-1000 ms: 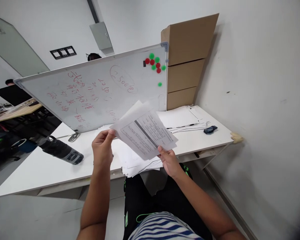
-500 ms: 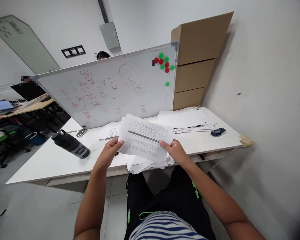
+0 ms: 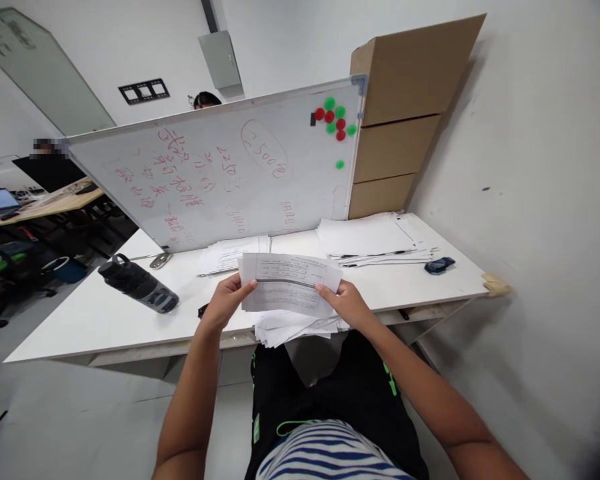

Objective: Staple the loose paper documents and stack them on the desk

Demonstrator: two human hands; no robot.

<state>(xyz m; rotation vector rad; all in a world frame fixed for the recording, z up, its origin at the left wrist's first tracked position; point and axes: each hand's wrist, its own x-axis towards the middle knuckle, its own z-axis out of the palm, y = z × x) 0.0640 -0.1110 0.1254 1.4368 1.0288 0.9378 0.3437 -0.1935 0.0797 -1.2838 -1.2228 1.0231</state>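
Note:
Between my two hands is a small stack of printed paper sheets [image 3: 290, 293], held up over the front edge of the desk and bowed slightly. My left hand [image 3: 229, 299] pinches its left edge, thumb on top. On the right edge my right hand [image 3: 347, 301] grips the same way, thumb across the print. Below the held sheets, a loose pile of papers [image 3: 295, 330] lies fanned at the desk's edge. Another printed stack [image 3: 230, 253] rests behind my left hand, and a larger paper stack [image 3: 365, 239] lies at the back right.
A dark water bottle [image 3: 140, 285] stands left on the white desk [image 3: 95, 327]. A whiteboard [image 3: 205, 180] with magnets leans along the back beside stacked cardboard boxes [image 3: 405, 87]. A dark small object [image 3: 439, 265] lies on the right. A person's head [image 3: 207, 100] shows behind the board.
The held sheets have come down and tilted, their top edges now more even and the stack bowed. Both hands keep their grip. The view has shifted slightly.

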